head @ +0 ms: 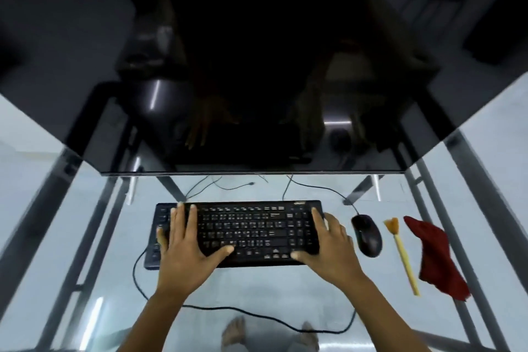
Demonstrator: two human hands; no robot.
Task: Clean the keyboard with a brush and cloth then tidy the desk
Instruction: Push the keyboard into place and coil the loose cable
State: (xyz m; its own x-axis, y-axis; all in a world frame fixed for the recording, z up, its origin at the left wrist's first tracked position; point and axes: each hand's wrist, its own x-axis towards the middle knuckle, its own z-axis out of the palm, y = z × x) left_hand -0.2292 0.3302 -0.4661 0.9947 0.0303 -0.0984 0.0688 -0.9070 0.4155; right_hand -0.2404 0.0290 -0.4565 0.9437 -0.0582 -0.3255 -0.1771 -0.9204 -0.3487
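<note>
A black keyboard [245, 233] lies on the glass desk [257, 288] below the monitor. My left hand [185, 248] rests flat over its left end, fingers spread, thumb on the lower keys. My right hand [328, 243] covers the keyboard's right end, with its fingers curled around the right edge. To the right lie a black mouse [367, 236], then a yellow-handled brush [401, 254] with orange bristles pointing away from me, then a crumpled red cloth [437, 260].
A large dark monitor [257, 94] overhangs the back of the desk. The keyboard's black cable [257, 314] loops across the glass near me, and thinner cables [228, 186] trail behind the keyboard. Metal frame legs show through the glass, as do bare feet below.
</note>
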